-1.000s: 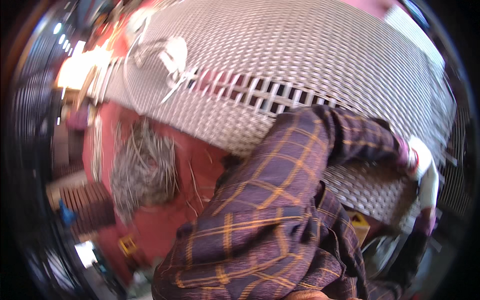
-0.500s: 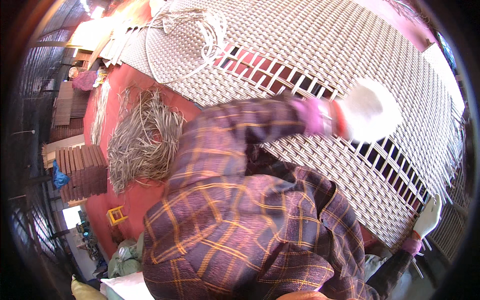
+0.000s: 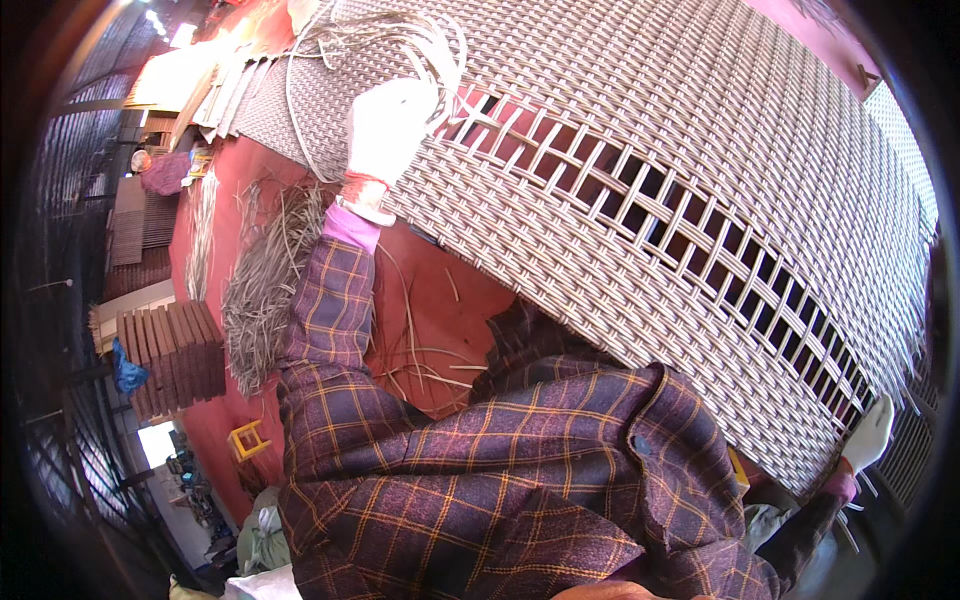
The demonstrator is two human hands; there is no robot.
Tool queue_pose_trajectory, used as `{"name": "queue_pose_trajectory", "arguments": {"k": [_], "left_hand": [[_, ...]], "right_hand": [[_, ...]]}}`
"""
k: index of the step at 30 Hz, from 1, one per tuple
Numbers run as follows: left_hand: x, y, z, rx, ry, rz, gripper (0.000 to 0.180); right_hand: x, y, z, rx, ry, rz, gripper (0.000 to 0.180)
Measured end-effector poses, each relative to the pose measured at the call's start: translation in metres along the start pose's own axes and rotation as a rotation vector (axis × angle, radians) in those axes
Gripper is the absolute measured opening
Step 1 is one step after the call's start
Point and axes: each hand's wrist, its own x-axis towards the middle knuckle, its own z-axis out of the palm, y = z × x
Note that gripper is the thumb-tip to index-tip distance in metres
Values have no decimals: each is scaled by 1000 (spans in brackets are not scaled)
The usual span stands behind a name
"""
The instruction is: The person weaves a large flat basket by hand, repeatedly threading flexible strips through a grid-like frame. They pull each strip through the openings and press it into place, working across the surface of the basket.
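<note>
A large panel of pale grey-brown woven strips (image 3: 560, 215) lies in front of me, with a long open gap (image 3: 665, 215) of bare crossing strands running across it. My left hand (image 3: 385, 135), in a white glove, is at the gap's left end. Its fingers look closed on a pale weaving strand beside a loose coil of strands (image 3: 440, 50). At the panel's far right edge is my right hand (image 3: 870, 435), also gloved in white. Its fingers lie stretched along the edge by the gap's other end, partly hidden by its angle.
On the red floor (image 3: 425, 300), a heap of loose strands (image 3: 265, 300) lies left of my left arm. Farther left are a stack of brown slatted pieces (image 3: 172, 355) and a small yellow frame (image 3: 248, 440). Stuffed sacks (image 3: 265, 540) lie at the lower left.
My left hand has swept from the middle of the panel leftward to the coil at the gap's left end. That uncovers the gap's middle. My right hand stays at the right edge.
</note>
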Motion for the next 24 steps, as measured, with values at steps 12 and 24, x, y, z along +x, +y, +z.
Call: {"name": "queue_pose_trajectory", "arguments": {"k": [12,24], "left_hand": [[0,-28,-51,-391,-432,-77,25],[-15,-17,-23,344,-339,39,16]], "right_hand": [[2,10,7,-5,-19,22,42],[8,19,12,-73,3,-40,43]]}}
